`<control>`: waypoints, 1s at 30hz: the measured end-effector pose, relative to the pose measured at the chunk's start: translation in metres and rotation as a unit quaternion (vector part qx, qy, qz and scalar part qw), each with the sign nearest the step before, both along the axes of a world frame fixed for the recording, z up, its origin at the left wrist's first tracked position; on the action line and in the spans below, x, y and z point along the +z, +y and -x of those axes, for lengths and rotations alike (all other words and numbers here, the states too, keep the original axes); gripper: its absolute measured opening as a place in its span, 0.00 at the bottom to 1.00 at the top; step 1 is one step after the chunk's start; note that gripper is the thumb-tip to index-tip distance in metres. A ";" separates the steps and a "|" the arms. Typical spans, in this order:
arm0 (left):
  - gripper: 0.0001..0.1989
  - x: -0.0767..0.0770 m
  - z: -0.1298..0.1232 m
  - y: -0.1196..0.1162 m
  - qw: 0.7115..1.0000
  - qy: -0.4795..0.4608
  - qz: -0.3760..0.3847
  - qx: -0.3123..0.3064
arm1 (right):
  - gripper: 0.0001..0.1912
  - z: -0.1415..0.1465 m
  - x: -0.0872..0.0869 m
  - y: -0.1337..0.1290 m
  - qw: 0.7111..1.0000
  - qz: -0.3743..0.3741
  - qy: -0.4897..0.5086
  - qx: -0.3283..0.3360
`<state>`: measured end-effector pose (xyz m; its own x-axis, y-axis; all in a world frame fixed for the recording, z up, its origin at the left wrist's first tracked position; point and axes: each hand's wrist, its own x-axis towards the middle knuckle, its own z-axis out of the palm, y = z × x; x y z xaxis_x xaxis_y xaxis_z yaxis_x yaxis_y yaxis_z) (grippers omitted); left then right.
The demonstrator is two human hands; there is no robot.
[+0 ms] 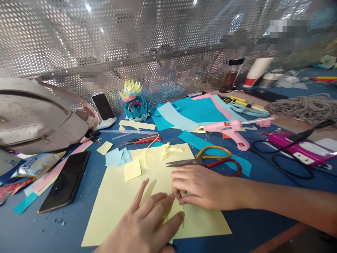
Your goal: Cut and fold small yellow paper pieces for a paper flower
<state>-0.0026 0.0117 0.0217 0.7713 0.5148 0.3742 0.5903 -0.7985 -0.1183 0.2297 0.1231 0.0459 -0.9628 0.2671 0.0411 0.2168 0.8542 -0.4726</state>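
A large pale yellow sheet of paper (105,207) lies flat on the table. Over its middle, both hands meet at a small piece of yellow paper (183,215), mostly hidden by the fingers. My left hand (150,218) presses on this piece with bent fingers, its little finger raised. My right hand (202,186) pinches it from the right, thumb and forefinger close together. Just beyond the right hand, scissors (195,162) with one yellow and one red handle lie partly open. Yellow paper squares (132,170), folded yellow pieces (168,150) and light blue squares (118,156) rest on the sheet's far side.
A pink glue gun (231,131) and a red utility knife (142,140) lie beyond. A paper lotus-like model (135,105) stands at the back. A black phone (65,182) and a backpack (39,116) are left; a purple power strip (300,147) with black cable is right.
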 end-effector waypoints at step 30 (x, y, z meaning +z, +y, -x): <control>0.29 -0.037 -0.009 -0.001 0.995 -0.087 -0.040 0.038 | 0.17 -0.017 0.000 0.023 0.977 -0.073 0.139 0.142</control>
